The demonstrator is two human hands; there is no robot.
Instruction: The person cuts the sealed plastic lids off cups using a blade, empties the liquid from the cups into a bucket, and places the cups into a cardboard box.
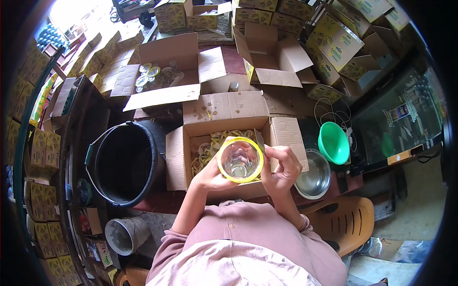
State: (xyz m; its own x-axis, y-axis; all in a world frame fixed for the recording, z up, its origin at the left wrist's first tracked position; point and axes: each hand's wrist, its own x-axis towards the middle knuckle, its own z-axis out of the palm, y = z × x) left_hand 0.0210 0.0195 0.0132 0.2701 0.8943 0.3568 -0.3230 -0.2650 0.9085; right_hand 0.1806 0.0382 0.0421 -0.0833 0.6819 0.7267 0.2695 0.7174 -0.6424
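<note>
My left hand (pixel 210 175) is wrapped round a clear cup (pixel 234 162) with a bright yellow rim, its mouth tilted up toward me. The cup looks empty inside. Close to the rim's right side, my right hand (pixel 282 167) pinches a thin, dark, flat strip like a blade (pixel 259 142); its exact kind is not plain. Both hands are over an open cardboard box (pixel 177 159) whose flaps are spread out. Yellow and pale scraps (pixel 210 150) lie in that box, partly hidden behind the cup and my hands.
A black bucket (pixel 155 164) stands left of the box. To the right are a metal bowl (pixel 312 174) and a green bowl (pixel 334 143). Behind, one open carton (pixel 167 47) holds yellow-lidded cups (pixel 152 71), beside another open carton (pixel 262 43). An orange chair (pixel 365 214) is at lower right.
</note>
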